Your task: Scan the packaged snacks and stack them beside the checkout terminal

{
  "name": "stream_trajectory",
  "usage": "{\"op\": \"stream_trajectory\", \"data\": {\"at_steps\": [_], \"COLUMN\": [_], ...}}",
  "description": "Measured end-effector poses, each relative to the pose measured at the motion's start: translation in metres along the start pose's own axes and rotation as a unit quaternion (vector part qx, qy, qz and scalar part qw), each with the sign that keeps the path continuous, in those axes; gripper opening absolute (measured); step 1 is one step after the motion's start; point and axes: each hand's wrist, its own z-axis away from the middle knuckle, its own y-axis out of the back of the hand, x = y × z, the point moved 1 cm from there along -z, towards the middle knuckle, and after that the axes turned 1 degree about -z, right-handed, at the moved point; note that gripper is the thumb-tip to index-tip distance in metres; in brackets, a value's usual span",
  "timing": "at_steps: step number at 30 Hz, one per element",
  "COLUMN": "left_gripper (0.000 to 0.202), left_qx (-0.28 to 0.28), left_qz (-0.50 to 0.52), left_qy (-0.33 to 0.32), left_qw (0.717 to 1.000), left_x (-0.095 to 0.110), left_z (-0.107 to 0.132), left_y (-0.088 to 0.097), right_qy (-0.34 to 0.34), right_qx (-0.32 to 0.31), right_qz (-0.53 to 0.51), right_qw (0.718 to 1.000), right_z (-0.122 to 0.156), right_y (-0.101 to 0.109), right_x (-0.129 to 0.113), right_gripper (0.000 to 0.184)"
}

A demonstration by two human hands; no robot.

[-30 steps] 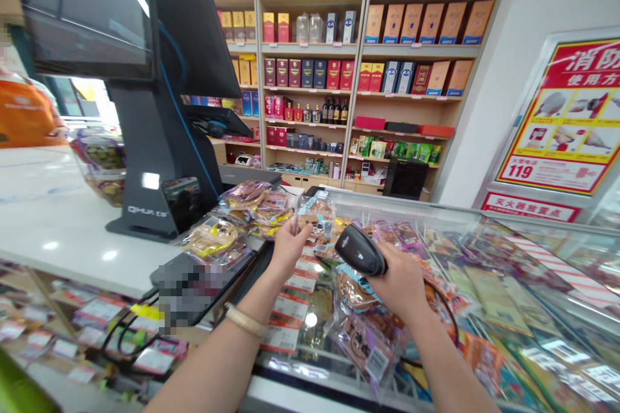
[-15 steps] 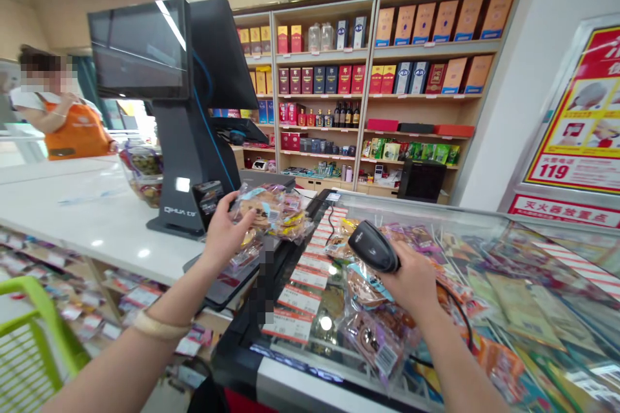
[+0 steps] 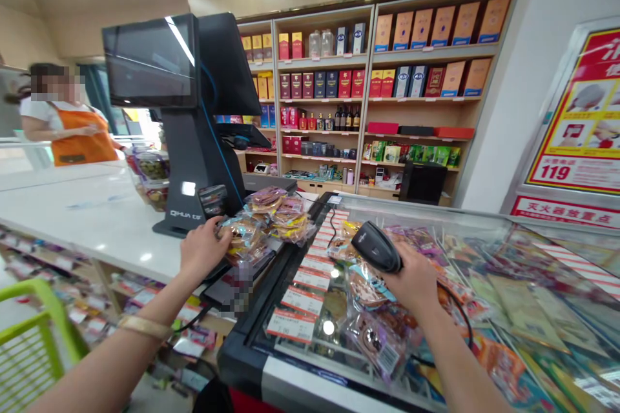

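My right hand [image 3: 414, 274] is wrapped round the grip of a black barcode scanner [image 3: 375, 248], held over the glass-topped case with its head pointing up and left. Its cord runs down beside my wrist. My left hand [image 3: 203, 248], with a pale bangle on the wrist, pinches the left edge of a clear snack packet [image 3: 243, 234] on the near side of a pile. More packets with round brown contents [image 3: 290, 213] lie stacked just behind it. Below the scanner, several similar packets [image 3: 375, 342] rest on the glass.
A black point-of-sale terminal [image 3: 194, 155] stands on the white counter [image 3: 97, 206], with jars [image 3: 150, 171] behind it. The glass display case [image 3: 310, 374] spans the right. A green basket [image 3: 39, 329] is at lower left. A person in an orange apron [image 3: 80, 135] stands beyond the counter.
My left hand has moved down and left, off the raised packet, which now lies on the pile, to a nearer packet. The scanner hand has barely moved. The person behind has lowered a hand.
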Motion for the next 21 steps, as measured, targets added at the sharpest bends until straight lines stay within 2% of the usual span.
{"op": "stream_trajectory", "data": {"at_steps": [6, 8, 10, 12, 13, 15, 17, 19, 21], "left_gripper": [0.051, 0.05, 0.049, 0.046, 0.044, 0.04, 0.037, 0.035, 0.037], "left_qx": [-0.028, 0.007, 0.08, 0.141, 0.151, 0.127, 0.062, -0.004, -0.066], "left_qz": [-0.005, 0.003, 0.021, 0.061, 0.089, 0.157, 0.223, 0.266, 0.286], "left_qy": [-0.006, -0.009, -0.032, -0.093, -0.138, -0.237, -0.322, -0.365, -0.377], "left_qw": [1.0, 1.0, 0.996, 0.984, 0.975, 0.95, 0.918, 0.892, 0.879], "left_x": [0.005, 0.007, 0.01, 0.019, 0.025, 0.044, 0.068, 0.095, 0.121], "left_z": [-0.004, -0.002, 0.003, 0.011, 0.016, 0.028, 0.041, 0.053, 0.062], "left_y": [-0.004, -0.004, -0.002, -0.002, -0.003, -0.008, -0.018, -0.032, -0.049], "right_qy": [0.003, 0.0, -0.002, -0.003, -0.004, -0.005, -0.007, -0.007, -0.007], "right_qx": [0.01, 0.016, 0.023, 0.032, 0.036, 0.041, 0.041, 0.038, 0.037], "right_qz": [-0.018, -0.021, -0.019, -0.018, -0.017, -0.018, -0.021, -0.025, -0.027], "right_qw": [1.0, 1.0, 1.0, 0.999, 0.999, 0.999, 0.999, 0.999, 0.999], "right_z": [0.0, 0.001, 0.0, 0.0, 0.0, 0.0, 0.0, 0.0, 0.0], "right_y": [-0.002, -0.003, -0.003, -0.002, -0.002, -0.001, -0.001, -0.001, -0.001], "right_x": [0.002, 0.003, 0.003, 0.003, 0.002, 0.001, 0.001, 0.001, 0.001], "right_gripper": [0.024, 0.025, 0.027, 0.027, 0.026, 0.026, 0.026, 0.025, 0.025]}}
